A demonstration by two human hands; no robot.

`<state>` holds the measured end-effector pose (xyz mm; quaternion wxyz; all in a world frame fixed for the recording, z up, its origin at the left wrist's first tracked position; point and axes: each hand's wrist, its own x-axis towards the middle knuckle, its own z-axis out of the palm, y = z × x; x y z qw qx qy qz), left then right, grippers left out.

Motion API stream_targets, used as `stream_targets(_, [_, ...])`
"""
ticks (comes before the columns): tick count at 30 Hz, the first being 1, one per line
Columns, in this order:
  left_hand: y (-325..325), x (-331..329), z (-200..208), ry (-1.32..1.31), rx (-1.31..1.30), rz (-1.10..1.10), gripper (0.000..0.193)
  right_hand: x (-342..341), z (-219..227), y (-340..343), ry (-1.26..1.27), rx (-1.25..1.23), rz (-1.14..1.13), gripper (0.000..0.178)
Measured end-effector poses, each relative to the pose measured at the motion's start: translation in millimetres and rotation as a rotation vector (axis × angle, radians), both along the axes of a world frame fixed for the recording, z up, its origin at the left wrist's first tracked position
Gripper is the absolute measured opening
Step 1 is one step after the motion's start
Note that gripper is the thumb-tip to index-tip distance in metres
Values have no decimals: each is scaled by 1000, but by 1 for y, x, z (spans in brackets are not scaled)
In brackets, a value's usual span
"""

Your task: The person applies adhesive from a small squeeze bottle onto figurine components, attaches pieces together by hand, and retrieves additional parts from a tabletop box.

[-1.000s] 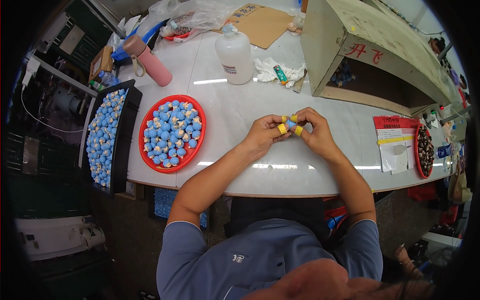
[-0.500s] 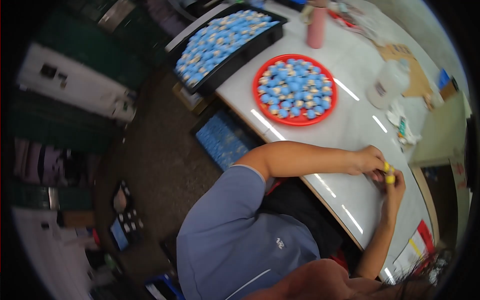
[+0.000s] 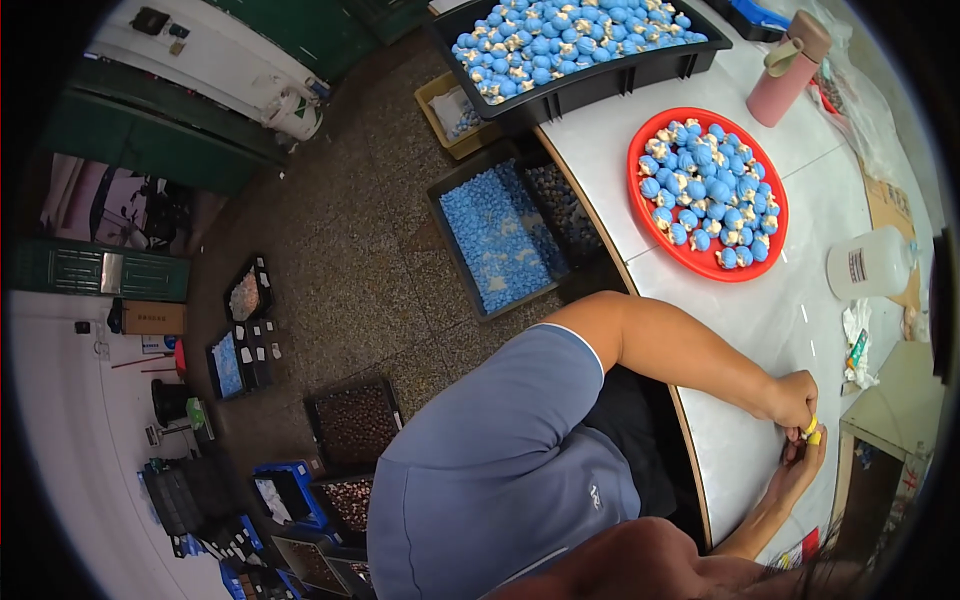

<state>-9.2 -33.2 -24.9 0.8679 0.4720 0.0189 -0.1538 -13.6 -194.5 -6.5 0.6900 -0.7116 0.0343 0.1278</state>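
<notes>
My left hand (image 3: 794,398) and my right hand (image 3: 800,466) meet over the right part of the white table (image 3: 735,425). Their fingertips are pinched together. Small yellow covers or bands (image 3: 814,432) show at the fingertips; whatever lies between the fingers is too small and hidden to name. Beyond my left forearm, a round red tray (image 3: 643,212) holds many small blue balls with cream parts (image 3: 718,190). Neither hand touches the tray.
A black crate (image 3: 600,95) heaped with similar blue-and-cream pieces sits at the table's far left. Past the tray stand a pink bottle (image 3: 785,85) and a whitish jug (image 3: 868,264). A green tube (image 3: 857,348) lies on crumpled tissue. Floor bins (image 3: 500,230) hold blue pieces.
The whole view has swung, so the tray, crate and hands all sit farther right in the picture. My hands stay together, fingertips still pinched.
</notes>
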Motion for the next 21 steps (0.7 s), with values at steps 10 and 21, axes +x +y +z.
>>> stream_targets(10, [10,-6,12,31,-25,-33,23,-6,14,15,33,52,10,17])
stream_targets(21, [-2,0,8,-2,-27,-65,16,-1,6,-7,-21,43,44,12])
